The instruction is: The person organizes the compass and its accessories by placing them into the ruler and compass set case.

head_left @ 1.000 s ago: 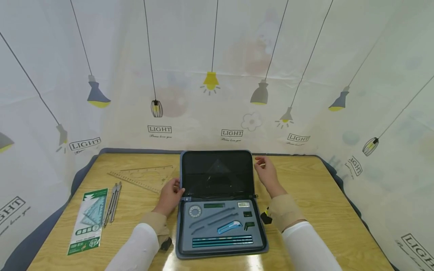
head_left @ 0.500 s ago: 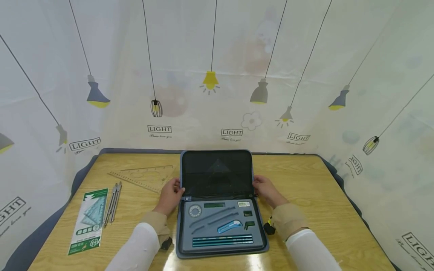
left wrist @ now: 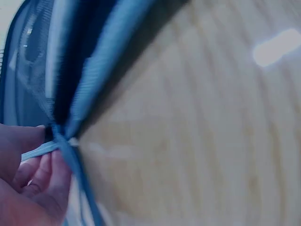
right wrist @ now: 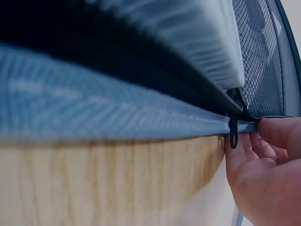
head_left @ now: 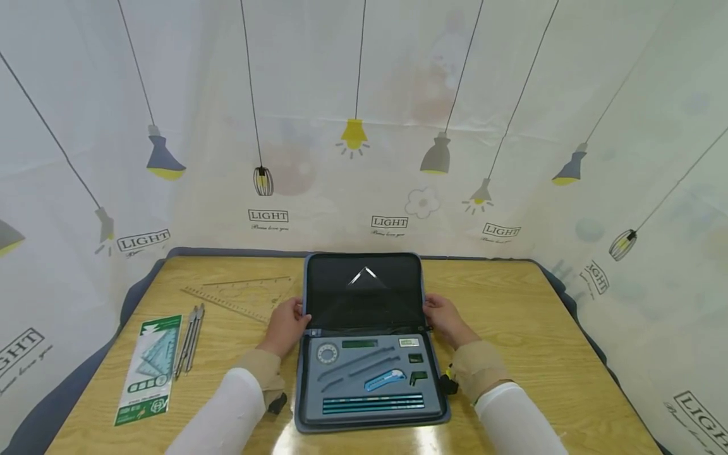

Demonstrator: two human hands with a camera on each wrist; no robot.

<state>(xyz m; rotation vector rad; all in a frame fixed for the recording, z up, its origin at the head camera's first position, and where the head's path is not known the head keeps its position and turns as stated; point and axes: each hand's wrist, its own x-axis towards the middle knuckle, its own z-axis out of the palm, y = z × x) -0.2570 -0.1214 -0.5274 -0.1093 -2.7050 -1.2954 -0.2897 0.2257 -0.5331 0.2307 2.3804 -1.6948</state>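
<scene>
A blue zip case (head_left: 372,422) lies unfolded on the table, its dark mesh lid (head_left: 364,303) raised at the back. Its grey tray holds a blue cutter (head_left: 384,380), several dark pencils (head_left: 372,404), a white eraser (head_left: 408,343) and small parts. My left hand (head_left: 285,328) pinches the lid's left edge near the hinge, thumb in front; in the left wrist view the hand (left wrist: 37,183) has its fingers behind the edge. My right hand (head_left: 449,321) grips the lid's right edge low down. In the right wrist view the hand (right wrist: 268,165) pinches the edge beside a black zipper pull (right wrist: 233,129).
On the left of the wooden table (head_left: 529,316) lie clear set squares (head_left: 227,304), a pair of metal compasses (head_left: 189,341) and a green-and-white packet (head_left: 149,370). A light cloth printed with lamps (head_left: 318,126) hangs behind the table.
My right hand has come down from beside the lid's upper right corner to its lower right edge and taken hold there. The left hand keeps its place. Bright glare now shows on the lid.
</scene>
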